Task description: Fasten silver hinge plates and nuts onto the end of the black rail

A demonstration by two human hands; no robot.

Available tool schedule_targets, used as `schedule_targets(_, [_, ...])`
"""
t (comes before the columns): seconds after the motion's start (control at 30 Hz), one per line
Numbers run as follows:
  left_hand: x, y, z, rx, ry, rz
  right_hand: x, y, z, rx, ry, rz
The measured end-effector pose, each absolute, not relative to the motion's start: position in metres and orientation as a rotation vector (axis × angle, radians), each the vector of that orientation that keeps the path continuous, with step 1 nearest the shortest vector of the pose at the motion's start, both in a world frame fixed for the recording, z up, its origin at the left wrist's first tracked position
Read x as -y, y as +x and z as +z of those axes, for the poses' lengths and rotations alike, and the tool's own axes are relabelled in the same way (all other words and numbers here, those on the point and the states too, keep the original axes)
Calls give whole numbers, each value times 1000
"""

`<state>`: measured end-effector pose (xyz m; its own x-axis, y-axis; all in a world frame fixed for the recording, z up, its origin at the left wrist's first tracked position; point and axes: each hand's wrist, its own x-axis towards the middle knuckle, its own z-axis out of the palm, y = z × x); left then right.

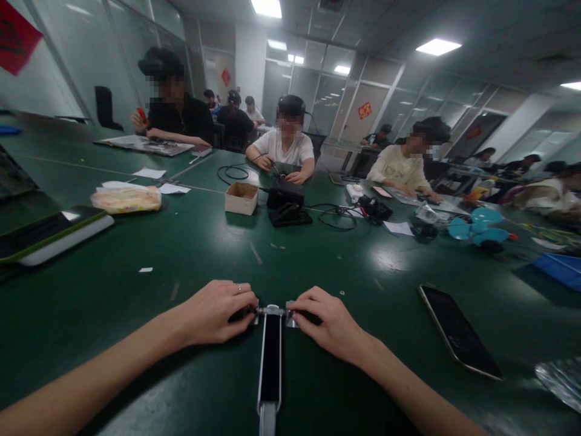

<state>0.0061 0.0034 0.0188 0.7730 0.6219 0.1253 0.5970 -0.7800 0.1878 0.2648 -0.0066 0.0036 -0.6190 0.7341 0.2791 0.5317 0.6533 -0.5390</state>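
Note:
A long narrow metal piece with a black strip (272,351) along its middle lies on the green table, its near end running out of view at the bottom. Short rod-like ends stick out at both sides of its far end, each by a small shiny metal plate (292,319). My left hand (222,312), with a ring on one finger, pinches the left plate between thumb and fingers. On the other side, my right hand (324,321) has its thumb and fingertips closed on the right plate. The fingertips partly hide both plates.
A dark phone (458,333) lies to the right, near crumpled clear plastic (563,381). Ahead stand a small open box (241,200) and a black device (290,203) with cables. Blue fan-like blades (481,227) sit at right. Several people work around the table (218,248).

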Motion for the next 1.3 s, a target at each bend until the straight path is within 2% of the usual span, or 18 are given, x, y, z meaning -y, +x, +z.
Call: schedule_targets(1.3, [-4,4,15,-947,2838,303,4,266,0,2434,-1016,519])
